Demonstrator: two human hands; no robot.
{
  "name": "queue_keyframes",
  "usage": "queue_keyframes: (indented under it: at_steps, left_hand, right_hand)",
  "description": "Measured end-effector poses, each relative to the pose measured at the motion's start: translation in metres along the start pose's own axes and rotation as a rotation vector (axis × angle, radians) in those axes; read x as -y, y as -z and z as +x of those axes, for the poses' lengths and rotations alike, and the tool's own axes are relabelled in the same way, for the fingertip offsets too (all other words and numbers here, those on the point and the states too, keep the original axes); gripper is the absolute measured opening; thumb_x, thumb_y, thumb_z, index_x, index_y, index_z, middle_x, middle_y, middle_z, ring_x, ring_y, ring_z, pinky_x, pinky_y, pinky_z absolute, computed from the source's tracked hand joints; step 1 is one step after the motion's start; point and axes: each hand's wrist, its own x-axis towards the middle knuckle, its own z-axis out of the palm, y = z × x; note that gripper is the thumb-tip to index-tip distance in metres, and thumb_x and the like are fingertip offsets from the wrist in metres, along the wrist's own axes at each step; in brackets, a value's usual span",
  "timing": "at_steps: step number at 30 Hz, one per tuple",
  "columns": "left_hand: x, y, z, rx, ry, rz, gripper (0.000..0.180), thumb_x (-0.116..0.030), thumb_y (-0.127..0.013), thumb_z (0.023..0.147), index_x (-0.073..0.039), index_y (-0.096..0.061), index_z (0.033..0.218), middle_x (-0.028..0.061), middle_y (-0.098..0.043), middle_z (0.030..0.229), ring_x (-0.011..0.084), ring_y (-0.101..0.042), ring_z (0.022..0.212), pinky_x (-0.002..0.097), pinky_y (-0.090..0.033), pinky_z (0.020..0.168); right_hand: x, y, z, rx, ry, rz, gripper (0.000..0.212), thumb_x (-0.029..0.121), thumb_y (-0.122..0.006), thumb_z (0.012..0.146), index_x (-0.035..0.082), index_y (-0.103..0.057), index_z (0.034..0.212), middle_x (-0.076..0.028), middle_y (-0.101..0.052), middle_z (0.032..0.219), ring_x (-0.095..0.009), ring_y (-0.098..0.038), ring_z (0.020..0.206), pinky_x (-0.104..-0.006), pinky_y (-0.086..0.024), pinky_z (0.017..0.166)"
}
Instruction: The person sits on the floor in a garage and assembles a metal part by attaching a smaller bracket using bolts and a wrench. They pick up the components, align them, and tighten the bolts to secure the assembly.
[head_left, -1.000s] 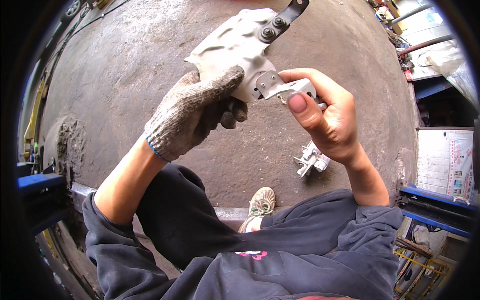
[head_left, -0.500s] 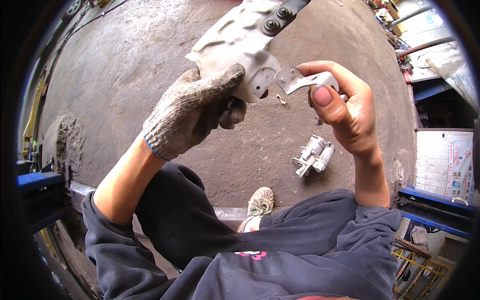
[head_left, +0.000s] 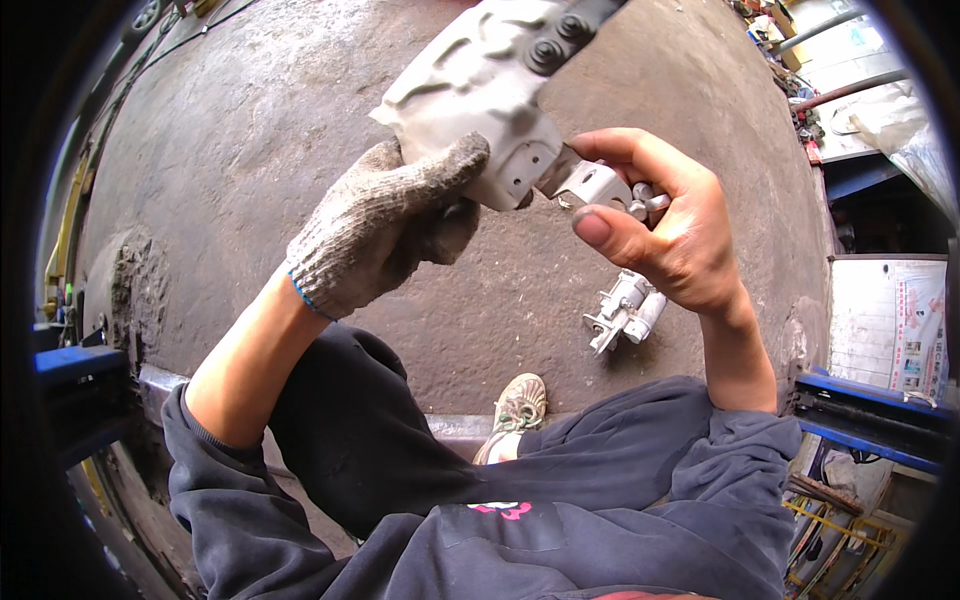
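Observation:
My left hand (head_left: 375, 225), in a dirty knitted glove, grips the lower edge of a pale, embossed metal plate (head_left: 470, 90). Toward the top, a dark strip (head_left: 560, 42) with two bolts is fixed to that plate. Two small holes show near the plate's lower right corner. Bare, my right hand (head_left: 680, 225) holds a bent metal bracket (head_left: 590, 186) beside this corner; whether bracket and plate touch I cannot tell. Small bolt-like metal pieces (head_left: 648, 202) lie within the right fingers, partly hidden.
On the stained concrete floor (head_left: 220, 150) below my right hand lies a silver metal part (head_left: 626, 310) with two cylinders. A blue metal beam (head_left: 870, 420) stands at the right, and another blue beam (head_left: 80, 360) at the left. Clutter lines the right wall.
My right hand has shifted slightly left and turned the bracket, bringing it closer to the plate's corner. The small bolt-like pieces in its fingers show more now. My left hand keeps its grip.

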Motion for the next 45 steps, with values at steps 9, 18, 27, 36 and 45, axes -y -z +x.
queue_keyframes:
  at_steps: [9, 18, 27, 36, 45]
  left_hand:
    - [-0.001, -0.007, -0.001, -0.033, -0.031, 0.051, 0.061, -0.048, -0.07, 0.094, -0.001, -0.054, 0.131, 0.0033, -0.062, 0.082, 0.0063, -0.044, 0.058, 0.0226, -0.032, 0.05]
    - [0.002, -0.004, 0.0, -0.076, -0.02, -0.036, 0.045, -0.047, -0.064, 0.099, -0.004, -0.063, 0.112, 0.0028, -0.063, 0.08, 0.0067, -0.042, 0.057, 0.0233, -0.033, 0.052]
    - [0.003, -0.013, 0.0, -0.071, -0.045, -0.13, 0.042, -0.043, -0.068, 0.097, -0.007, -0.062, 0.118, -0.0022, -0.057, 0.077, 0.0062, -0.043, 0.058, 0.0227, -0.032, 0.052]
    - [0.002, -0.007, -0.004, -0.048, -0.053, -0.145, 0.035, -0.033, -0.071, 0.094, -0.006, -0.066, 0.114, -0.0014, -0.061, 0.082, 0.0064, -0.046, 0.061, 0.0221, -0.034, 0.053]
    - [0.004, -0.001, -0.005, 0.01, -0.046, -0.212, 0.022, -0.023, -0.07, 0.095, -0.002, -0.071, 0.102, 0.0008, -0.063, 0.079, 0.0071, -0.046, 0.061, 0.0228, -0.034, 0.053]
  right_hand:
    - [0.002, 0.002, -0.002, 0.034, 0.049, 0.04, 0.061, 0.024, -0.093, 0.074, -0.003, -0.064, 0.12, 0.005, -0.05, 0.085, 0.0, -0.045, 0.069, -0.0145, -0.039, 0.058]
    - [0.001, -0.006, -0.007, -0.115, 0.323, -0.247, 0.074, 0.014, -0.091, 0.075, -0.003, -0.051, 0.135, 0.002, -0.054, 0.075, 0.0, -0.047, 0.064, -0.0141, -0.033, 0.053]
    - [-0.026, -0.023, 0.004, -0.133, 0.924, -0.952, 0.06, 0.002, -0.079, 0.077, -0.004, -0.057, 0.132, -0.007, -0.061, 0.074, -0.017, -0.059, 0.058, -0.0305, -0.049, 0.047]
    - [-0.043, -0.027, 0.012, -0.233, 0.994, -0.951, 0.058, 0.006, -0.068, 0.078, 0.013, -0.06, 0.135, 0.002, -0.036, 0.065, -0.011, -0.045, 0.054, -0.0265, -0.043, 0.044]
    - [-0.048, -0.034, 0.013, -0.277, 1.04, -0.92, 0.058, 0.008, -0.071, 0.077, 0.013, -0.061, 0.134, 0.003, -0.036, 0.064, -0.011, -0.044, 0.052, -0.0256, -0.041, 0.042]
